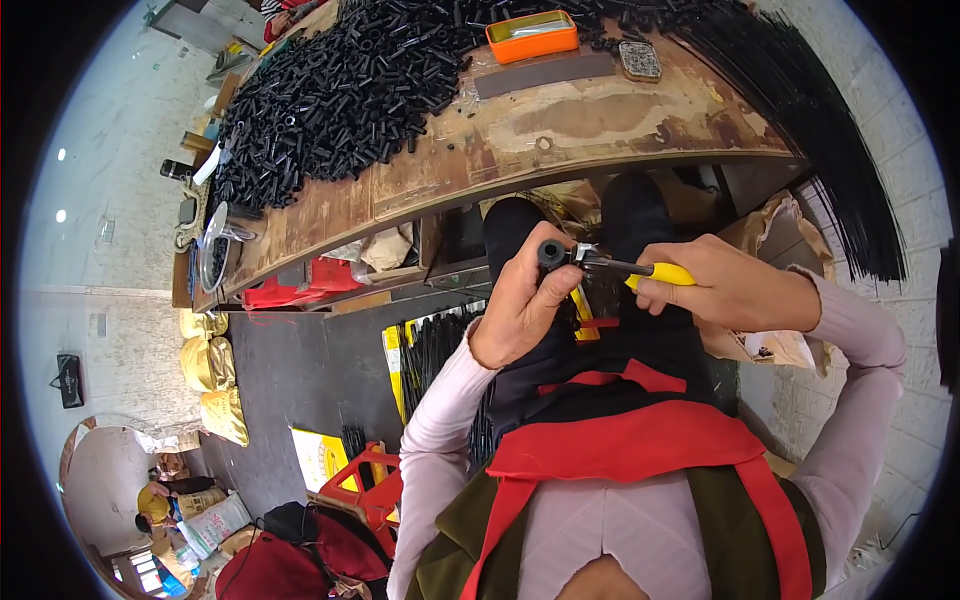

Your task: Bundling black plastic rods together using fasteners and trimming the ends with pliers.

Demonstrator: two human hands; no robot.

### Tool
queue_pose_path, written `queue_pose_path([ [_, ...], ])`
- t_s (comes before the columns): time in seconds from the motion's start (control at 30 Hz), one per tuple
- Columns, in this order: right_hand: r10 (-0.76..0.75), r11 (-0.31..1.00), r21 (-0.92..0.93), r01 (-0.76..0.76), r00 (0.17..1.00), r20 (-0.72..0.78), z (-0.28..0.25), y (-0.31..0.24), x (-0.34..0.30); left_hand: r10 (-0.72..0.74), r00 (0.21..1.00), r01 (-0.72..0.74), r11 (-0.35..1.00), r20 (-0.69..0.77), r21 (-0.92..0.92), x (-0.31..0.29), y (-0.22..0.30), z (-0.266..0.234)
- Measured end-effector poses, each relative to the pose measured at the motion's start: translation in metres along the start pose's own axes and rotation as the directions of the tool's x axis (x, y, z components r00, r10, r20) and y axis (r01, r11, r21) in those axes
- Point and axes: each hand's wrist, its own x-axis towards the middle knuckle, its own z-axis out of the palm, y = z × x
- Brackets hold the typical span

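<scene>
In front of my lap, my left hand [525, 305] is closed around a short black tubular part [551, 254], its round open end facing up. A small shiny metal piece [586, 254] sits beside that end. My right hand [735, 285] grips a yellow-handled hand tool [672, 273]. The tool's dark shaft points left and its tip meets the metal piece. Whether it is a screwdriver or pliers, I cannot tell, because my fingers hide part of it.
A wooden bench [560, 125] stands ahead, heaped with black tubular parts [350, 95]. On it are an orange tin [532, 37], a small box of metal bits [640, 61] and a bundle of long black rods [800, 110]. A red stool [375, 490] stands at lower left.
</scene>
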Motion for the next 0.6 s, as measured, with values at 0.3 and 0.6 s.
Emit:
queue_pose_path([
  [0.3,0.135,0.984,0.099,-0.150,0.980,0.144,0.002,-0.007,0.000,0.004,0.999,-0.008,0.993,0.042,0.114,-0.013,0.006,-0.002],
  [0.6,-0.361,0.837,-0.546,0.031,0.782,-0.508,-0.095,0.120,0.078,0.018,0.934,-0.065,0.991,-0.358,-0.120,0.041,-0.012,-0.028],
])
